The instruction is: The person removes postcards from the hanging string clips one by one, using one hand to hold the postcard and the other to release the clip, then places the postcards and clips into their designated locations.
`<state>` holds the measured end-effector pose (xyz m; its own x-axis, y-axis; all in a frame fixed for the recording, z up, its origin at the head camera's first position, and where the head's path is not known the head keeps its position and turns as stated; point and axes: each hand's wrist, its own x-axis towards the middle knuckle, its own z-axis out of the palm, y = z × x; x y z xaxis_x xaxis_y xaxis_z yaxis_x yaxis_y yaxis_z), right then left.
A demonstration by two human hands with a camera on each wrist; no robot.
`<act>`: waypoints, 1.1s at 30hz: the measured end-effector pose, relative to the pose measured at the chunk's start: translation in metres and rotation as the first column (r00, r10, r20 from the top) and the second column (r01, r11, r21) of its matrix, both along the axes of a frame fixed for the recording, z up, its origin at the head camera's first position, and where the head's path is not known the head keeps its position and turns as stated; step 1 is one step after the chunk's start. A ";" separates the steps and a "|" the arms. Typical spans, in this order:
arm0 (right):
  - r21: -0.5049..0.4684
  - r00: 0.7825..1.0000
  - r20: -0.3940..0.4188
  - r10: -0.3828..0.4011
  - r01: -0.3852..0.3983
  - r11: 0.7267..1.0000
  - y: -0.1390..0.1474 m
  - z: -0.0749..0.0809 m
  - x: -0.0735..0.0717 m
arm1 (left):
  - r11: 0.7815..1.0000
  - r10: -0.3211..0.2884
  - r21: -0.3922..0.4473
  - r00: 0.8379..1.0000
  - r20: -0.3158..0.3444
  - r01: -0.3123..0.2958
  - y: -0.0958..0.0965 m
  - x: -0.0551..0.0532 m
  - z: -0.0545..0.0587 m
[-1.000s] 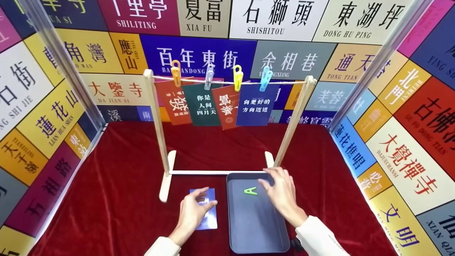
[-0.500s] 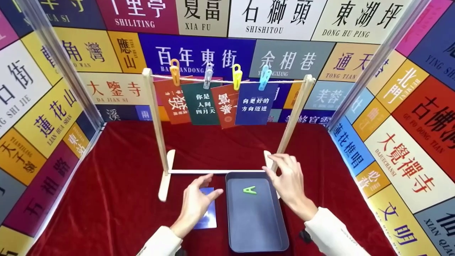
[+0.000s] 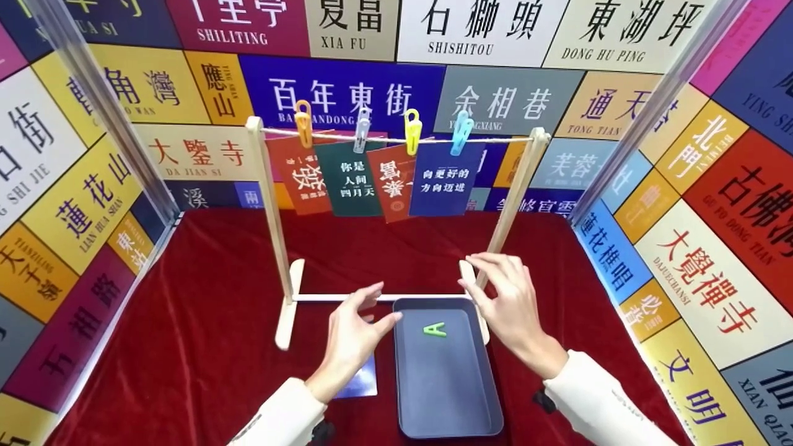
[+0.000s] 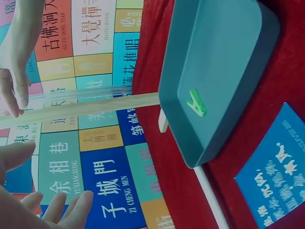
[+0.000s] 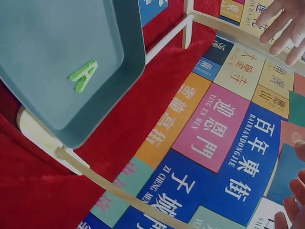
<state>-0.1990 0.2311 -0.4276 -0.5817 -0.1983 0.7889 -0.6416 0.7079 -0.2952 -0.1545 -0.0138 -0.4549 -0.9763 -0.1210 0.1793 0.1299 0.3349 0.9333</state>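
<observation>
Both hands are being held empty above a red cloth (image 3: 204,322), with thumbs being parted from fingers and nothing being grasped. In the head view, the upper part of a blue card (image 3: 362,380) lying flat on the cloth is being hidden by the left hand (image 3: 353,331); just beside the card, a lone green clip (image 4: 198,102) is being held in a grey tray (image 3: 446,390). By the wooden rack (image 3: 273,217), where four hanging cards (image 3: 357,207) are being displayed on a string (image 3: 495,142), trouble is perhaps being courted: the right post is being closely neighboured by the right hand (image 3: 511,310), and through a bump the line could be set swinging and the tilted red cards shaken loose. The flat card, its thin edge being pressed to soft cloth, could prove awkward to pinch and be bent. Compared with a second ago, both hands are being shown farther forward, the right hand being carried off the tray; card, clip and tray are being left undisturbed.
</observation>
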 end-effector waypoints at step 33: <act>0.092 0.990 -0.103 0.101 -0.091 0.992 0.005 0.054 -0.023 | 0.984 -0.076 0.153 0.992 -0.105 0.091 0.020 -0.033 0.044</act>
